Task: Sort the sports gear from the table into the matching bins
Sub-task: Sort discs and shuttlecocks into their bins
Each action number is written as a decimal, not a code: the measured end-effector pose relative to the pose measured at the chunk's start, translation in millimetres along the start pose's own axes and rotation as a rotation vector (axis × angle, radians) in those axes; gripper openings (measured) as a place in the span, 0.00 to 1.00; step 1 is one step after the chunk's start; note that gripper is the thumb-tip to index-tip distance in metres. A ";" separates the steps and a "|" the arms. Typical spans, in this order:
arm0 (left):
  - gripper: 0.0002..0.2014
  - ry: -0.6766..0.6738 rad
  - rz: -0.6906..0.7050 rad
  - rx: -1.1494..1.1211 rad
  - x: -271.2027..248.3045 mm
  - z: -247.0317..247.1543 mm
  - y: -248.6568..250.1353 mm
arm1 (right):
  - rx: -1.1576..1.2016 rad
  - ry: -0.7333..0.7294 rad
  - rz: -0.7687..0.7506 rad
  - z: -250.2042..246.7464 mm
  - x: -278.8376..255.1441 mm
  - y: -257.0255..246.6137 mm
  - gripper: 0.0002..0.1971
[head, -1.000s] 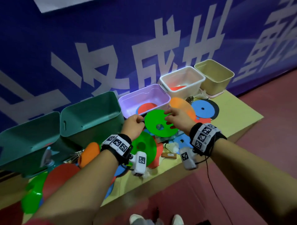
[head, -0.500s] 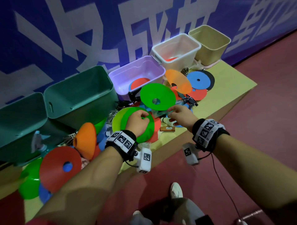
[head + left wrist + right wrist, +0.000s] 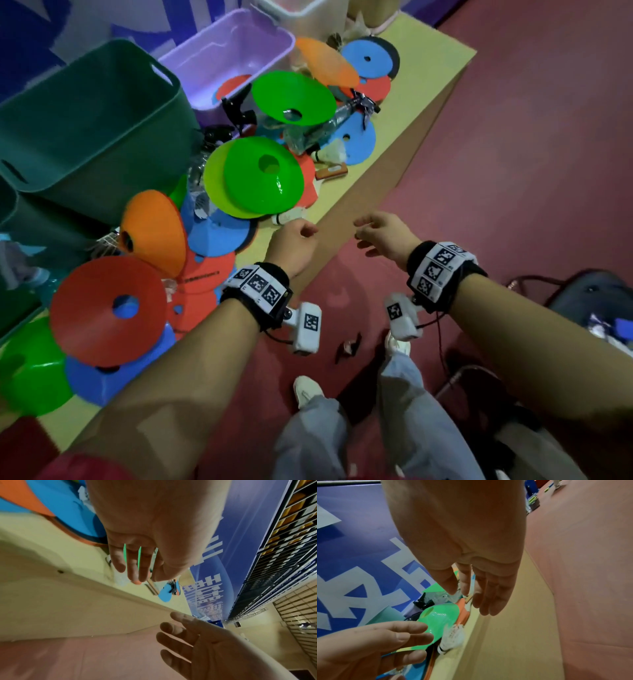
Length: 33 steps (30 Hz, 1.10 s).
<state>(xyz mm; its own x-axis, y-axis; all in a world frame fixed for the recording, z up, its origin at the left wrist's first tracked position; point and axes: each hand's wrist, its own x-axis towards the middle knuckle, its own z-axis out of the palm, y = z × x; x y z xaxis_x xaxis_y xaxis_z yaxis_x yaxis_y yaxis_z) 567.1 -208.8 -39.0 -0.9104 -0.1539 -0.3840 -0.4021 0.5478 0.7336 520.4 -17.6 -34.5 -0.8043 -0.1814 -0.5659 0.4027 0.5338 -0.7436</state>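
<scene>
Two bare hands hover empty at the near edge of the pale yellow surface [image 3: 421, 102], the left hand [image 3: 291, 245] with fingers loosely curled, the right hand [image 3: 382, 233] with fingers relaxed and spread. Unsorted plastic disc cones [image 3: 263, 178] in green, orange, red and blue lie heaped before the dark green bin [image 3: 89, 113] and lilac bin [image 3: 226, 51]. One careless reach could likely topple tilted cones off the edge. Farther bins are cropped; small items beneath the cones are hard to identify.
</scene>
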 end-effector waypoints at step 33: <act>0.10 -0.081 -0.548 -0.066 43.1 351.8 -323.3 | -0.195 -0.237 0.397 155.8 187.8 483.4 0.14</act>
<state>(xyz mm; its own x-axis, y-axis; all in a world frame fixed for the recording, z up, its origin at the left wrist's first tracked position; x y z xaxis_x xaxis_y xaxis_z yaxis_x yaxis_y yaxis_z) 692.1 -103.3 -490.0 -0.5573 -0.3369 -0.7589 -0.8221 0.3522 0.4473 632.1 77.7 -555.7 -0.4749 -0.1032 -0.8740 0.5506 0.7399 -0.3865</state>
